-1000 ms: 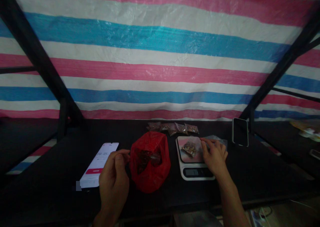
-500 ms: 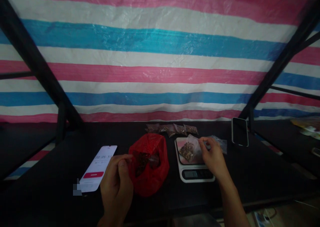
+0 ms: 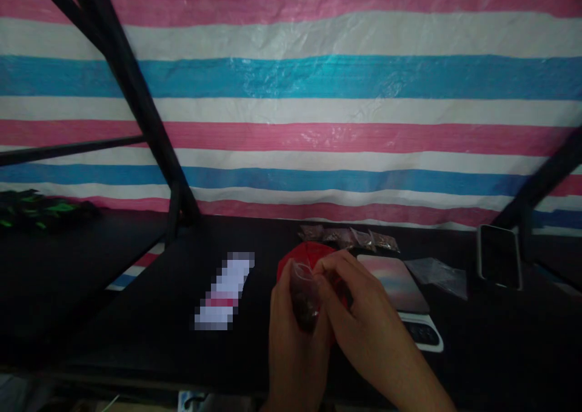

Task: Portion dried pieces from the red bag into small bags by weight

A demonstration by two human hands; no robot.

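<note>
A small clear plastic bag [image 3: 304, 294] with brownish bits in its lower part is held up in front of me. My left hand [image 3: 294, 354] is closed around its sides. At the bag's top edge, my right hand [image 3: 359, 306] pinches with thumb and forefinger. Directly behind both hands sits a red plastic bag [image 3: 287, 259], mostly covered by them. The white kitchen scale [image 3: 393, 282] is to the right, with nothing on its plate and its lower left hidden by my right hand.
Several small filled bags [image 3: 350, 238] lie in a row at the back. Flat clear bags [image 3: 439, 275] rest right of the scale. A dark-screened phone [image 3: 499, 257] is farther right; a blurred-out lit phone [image 3: 225, 297] lies left. Black frame bars [image 3: 152, 130] slant up at the sides.
The small bag has left the scale and is now between both hands, over the red bag. My left hand has let go of the red bag's rim. The view has turned left.
</note>
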